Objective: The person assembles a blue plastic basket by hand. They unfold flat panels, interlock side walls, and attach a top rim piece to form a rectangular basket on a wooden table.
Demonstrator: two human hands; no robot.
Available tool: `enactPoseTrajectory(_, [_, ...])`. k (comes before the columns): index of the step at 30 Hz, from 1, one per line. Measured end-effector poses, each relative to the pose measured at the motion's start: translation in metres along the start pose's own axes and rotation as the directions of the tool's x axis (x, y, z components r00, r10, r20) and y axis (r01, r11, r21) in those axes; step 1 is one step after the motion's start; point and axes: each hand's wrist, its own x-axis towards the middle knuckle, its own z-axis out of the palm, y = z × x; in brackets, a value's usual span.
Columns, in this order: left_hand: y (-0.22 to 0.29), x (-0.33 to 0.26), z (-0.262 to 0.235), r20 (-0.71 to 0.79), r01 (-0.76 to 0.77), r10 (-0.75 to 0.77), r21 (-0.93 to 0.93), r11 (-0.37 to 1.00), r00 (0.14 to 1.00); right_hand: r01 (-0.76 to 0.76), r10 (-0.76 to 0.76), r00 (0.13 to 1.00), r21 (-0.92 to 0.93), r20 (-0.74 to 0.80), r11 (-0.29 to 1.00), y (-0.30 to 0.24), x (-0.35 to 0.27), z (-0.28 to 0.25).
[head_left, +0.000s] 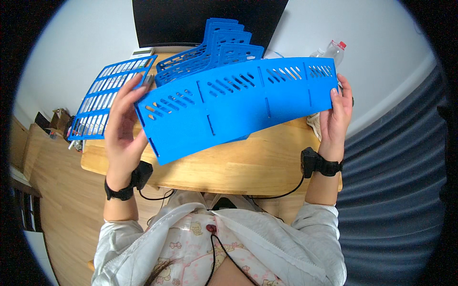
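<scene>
Between my two hands a long blue slotted plastic panel is held up above the table, its left end tilted lower. Along its upper part run slanted openings, with short narrow slits between them. My left hand grips the left end, thumb near the lower corner and fingers at the top corner. At the right end my right hand pinches the edge, with the thumb in front. Behind the panel stand several blue L-shaped divider plates. A blue grid-like panel leans by my left hand.
The wooden table curves across in front of me. A black monitor stands at the back, with a clear bottle with a red cap at the back right. A dark curtain hangs on the right. Cables run from both black wrist straps.
</scene>
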Motion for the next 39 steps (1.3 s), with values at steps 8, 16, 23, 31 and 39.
enactPoseTrajectory(8, [0.008, -0.009, -0.010, 0.337, 0.515, -0.394, -0.470, 0.717, 0.855, -0.003, 0.003, 0.998, 0.003, -0.061, 1.000, 0.009, 0.016, -0.001])
enactPoseTrajectory(16, [0.022, 0.002, 0.008, 0.822, 0.815, -0.230, -0.397, 0.423, 0.520, -0.068, 0.071, 0.993, -0.034, 0.100, 0.997, 0.006, 0.037, 0.022])
enactPoseTrajectory(23, [0.037, 0.014, 0.015, 0.669, 0.770, -0.396, -0.465, 0.437, 0.629, -0.152, 0.143, 0.978, 0.050, 0.150, 0.987, 0.001, 0.050, 0.034])
enactPoseTrajectory(31, [0.027, 0.064, 0.038, 0.195, 0.467, -0.433, -0.524, 0.712, 0.880, 0.374, -0.255, 0.915, -0.423, 0.312, 0.825, 0.007, 0.016, 0.072])
enactPoseTrajectory(39, [0.026, 0.080, 0.070, 0.288, 0.497, -0.407, -0.434, 0.751, 0.867, 0.885, -0.177, 0.457, -0.466, 0.872, -0.008, -0.028, 0.000, 0.109])
